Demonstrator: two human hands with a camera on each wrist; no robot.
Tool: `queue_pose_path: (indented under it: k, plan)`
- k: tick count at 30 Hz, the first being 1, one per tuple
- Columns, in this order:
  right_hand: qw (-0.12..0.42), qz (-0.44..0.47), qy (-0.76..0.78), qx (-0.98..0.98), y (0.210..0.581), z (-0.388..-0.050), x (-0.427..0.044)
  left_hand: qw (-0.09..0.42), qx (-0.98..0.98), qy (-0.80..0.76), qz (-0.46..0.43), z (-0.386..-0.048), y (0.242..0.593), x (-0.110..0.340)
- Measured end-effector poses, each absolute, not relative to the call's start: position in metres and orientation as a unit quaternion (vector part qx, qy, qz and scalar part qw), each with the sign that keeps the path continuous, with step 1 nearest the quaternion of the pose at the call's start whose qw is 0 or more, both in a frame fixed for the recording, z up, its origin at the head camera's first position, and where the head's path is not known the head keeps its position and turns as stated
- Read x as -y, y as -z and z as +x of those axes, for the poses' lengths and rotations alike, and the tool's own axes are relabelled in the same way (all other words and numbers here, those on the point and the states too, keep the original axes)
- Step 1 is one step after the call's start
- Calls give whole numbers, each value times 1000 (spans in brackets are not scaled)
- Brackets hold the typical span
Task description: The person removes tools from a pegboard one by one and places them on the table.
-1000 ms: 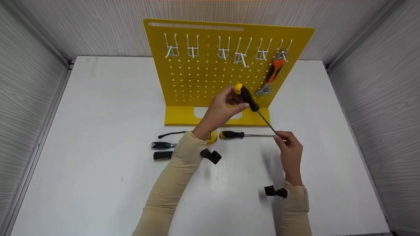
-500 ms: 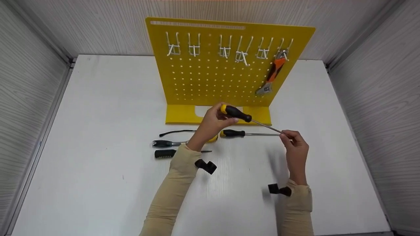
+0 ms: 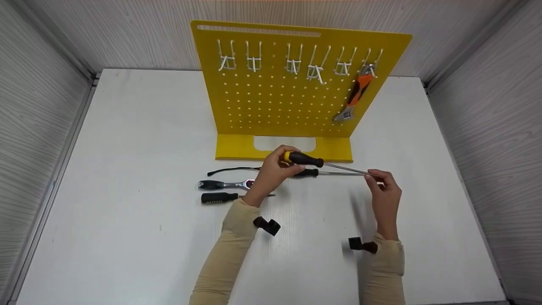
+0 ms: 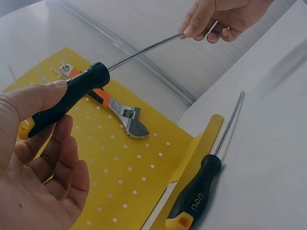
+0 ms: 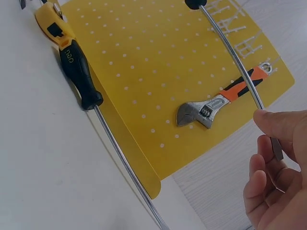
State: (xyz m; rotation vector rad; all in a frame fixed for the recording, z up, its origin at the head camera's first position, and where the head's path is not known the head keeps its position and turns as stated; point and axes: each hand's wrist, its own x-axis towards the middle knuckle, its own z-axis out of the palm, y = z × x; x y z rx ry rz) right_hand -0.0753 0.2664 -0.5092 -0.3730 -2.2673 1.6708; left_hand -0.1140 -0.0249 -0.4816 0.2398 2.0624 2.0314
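My left hand [image 3: 273, 174] holds a screwdriver [image 3: 305, 159] by its black-and-yellow handle, thumb on top in the left wrist view. My right hand [image 3: 386, 195] pinches the same screwdriver near the end of its steel shaft [image 5: 235, 57]; a flat tip sticks out past the fingers. The tool is held above the table, nearly level, handle to the left. Just below it a second black-and-yellow screwdriver [image 4: 199, 187] lies along the base of the yellow pegboard [image 3: 279, 106]. My left hand hides the end of its handle in the head view.
An orange-handled adjustable wrench [image 3: 358, 93] hangs from the rightmost of several white hooks [image 3: 293, 63]. Left of my left hand lie a ratchet [image 3: 211, 184], a black-handled tool [image 3: 219, 198] and a thin curved black piece [image 3: 230, 170]. A yellow case [image 5: 48, 19] sits beside the second screwdriver's handle.
The screwdriver has swung from steeply slanted to nearly level as my left hand lowered its handle toward the table. My right hand has shifted slightly right, still pinching the shaft.
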Motion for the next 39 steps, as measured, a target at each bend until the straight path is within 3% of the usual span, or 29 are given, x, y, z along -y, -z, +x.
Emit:
queue_pose_path:
  k: [21, 39]
  plan:
    - [153, -135, -513, 834, 525, -72, -281, 131, -758, -636, 60, -100, 511, 16]
    - [119, -129, -468, 866, 542, -71, -291, 113, -829, -544, 69, -95, 527, 9]
